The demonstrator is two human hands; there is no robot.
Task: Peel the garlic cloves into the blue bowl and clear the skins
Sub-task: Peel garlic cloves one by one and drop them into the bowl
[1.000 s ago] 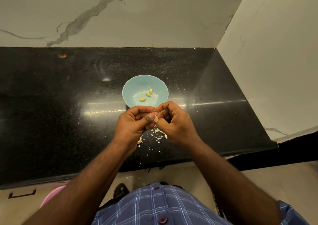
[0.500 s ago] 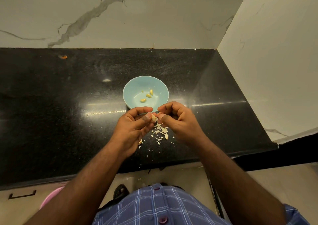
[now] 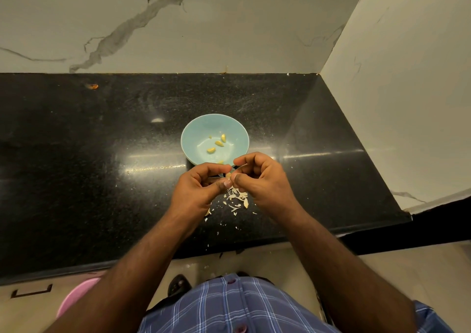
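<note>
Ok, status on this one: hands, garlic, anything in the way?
Left hand and right hand pinching one clove. Peeled cloves in blue bowl. Skins on counter, uncleared.

Black granite counter (image 3: 76,179), veined marble walls (image 3: 229,21), pink tub (image 3: 76,299) below, orange speck (image 3: 91,86).

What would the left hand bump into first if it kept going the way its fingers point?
Probably the right hand. The left hand points toward it, and both pinch the same garlic clove, so they nearly meet already. Depth between fingertips is unclear.
</note>
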